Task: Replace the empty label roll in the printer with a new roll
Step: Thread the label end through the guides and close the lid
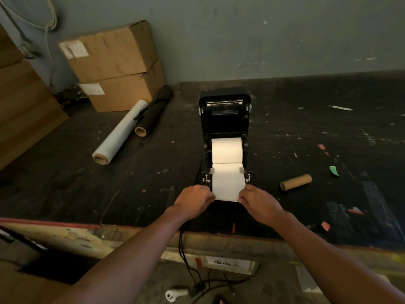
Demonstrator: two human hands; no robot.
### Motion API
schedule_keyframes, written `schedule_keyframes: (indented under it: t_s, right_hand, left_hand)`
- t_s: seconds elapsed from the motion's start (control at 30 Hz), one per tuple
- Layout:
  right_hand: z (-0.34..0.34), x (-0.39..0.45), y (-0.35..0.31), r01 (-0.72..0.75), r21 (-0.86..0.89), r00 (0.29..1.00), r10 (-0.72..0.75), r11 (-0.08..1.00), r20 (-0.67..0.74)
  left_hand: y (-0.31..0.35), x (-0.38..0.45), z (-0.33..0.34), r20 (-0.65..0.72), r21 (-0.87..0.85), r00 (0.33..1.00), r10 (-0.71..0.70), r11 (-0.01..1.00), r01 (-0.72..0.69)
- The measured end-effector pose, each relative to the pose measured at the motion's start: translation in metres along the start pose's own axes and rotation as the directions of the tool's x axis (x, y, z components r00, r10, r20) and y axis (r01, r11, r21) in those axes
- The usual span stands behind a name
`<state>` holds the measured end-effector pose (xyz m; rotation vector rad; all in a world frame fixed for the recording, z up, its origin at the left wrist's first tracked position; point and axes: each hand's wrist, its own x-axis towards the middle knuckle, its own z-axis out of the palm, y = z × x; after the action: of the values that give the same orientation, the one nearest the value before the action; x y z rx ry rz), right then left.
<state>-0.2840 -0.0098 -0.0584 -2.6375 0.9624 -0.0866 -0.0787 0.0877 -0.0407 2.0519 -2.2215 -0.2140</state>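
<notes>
The black label printer (225,115) stands on the dark table with its lid swung up and back. A full white label roll (227,150) sits in its bay, and a strip of white label paper (228,183) runs forward between the two side guides. My left hand (194,201) pinches the strip's front left corner. My right hand (258,204) pinches the front right corner. The empty brown cardboard core (296,182) lies on the table to the right of the printer.
A clear stretch-film roll (119,133) and a black roll (153,113) lie at the left, in front of stacked cardboard boxes (114,66). Paper scraps dot the table's right side. Black cables (186,255) hang over the front edge to the floor.
</notes>
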Motion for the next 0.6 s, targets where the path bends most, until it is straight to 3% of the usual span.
schedule_keyframes:
  t_s: [0.6]
  right_hand:
    - [0.000,-0.013,-0.005,-0.007,0.057,0.999,0.005,0.998,0.034]
  left_hand:
    - [0.011,-0.016,-0.001,0.022,-0.024,0.999,-0.044,0.999,0.045]
